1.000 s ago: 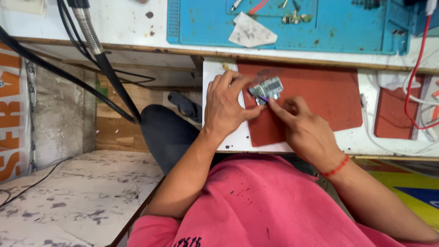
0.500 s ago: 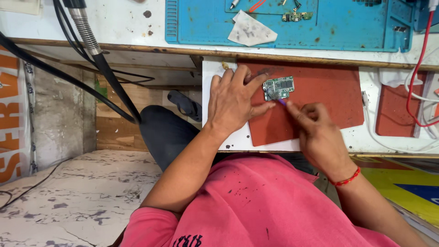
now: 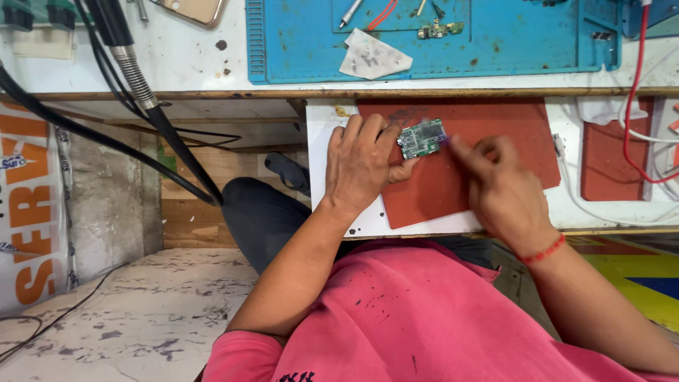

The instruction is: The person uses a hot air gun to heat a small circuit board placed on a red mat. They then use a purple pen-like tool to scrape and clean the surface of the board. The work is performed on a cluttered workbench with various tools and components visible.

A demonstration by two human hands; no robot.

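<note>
A small green circuit board [image 3: 421,137] lies on a dark red mat [image 3: 453,180] on a pull-out white shelf. My left hand [image 3: 361,166] pins the board's left edge with its fingertips and thumb. To the right of the board, my right hand [image 3: 498,185] is blurred, its fingers pinched together with the tips at the board's right edge. Whether it holds a thin tool I cannot tell.
A blue work mat [image 3: 438,42] with small tools, a scrap of tissue [image 3: 371,58] and another small board lies on the bench above. Red cables [image 3: 636,92] hang at the right. Black hoses [image 3: 134,92] run at the left. A second red mat [image 3: 608,152] lies at the right.
The board has been laid flat on the red mat and my left hand now pins it. My right hand has moved to the board's right edge.
</note>
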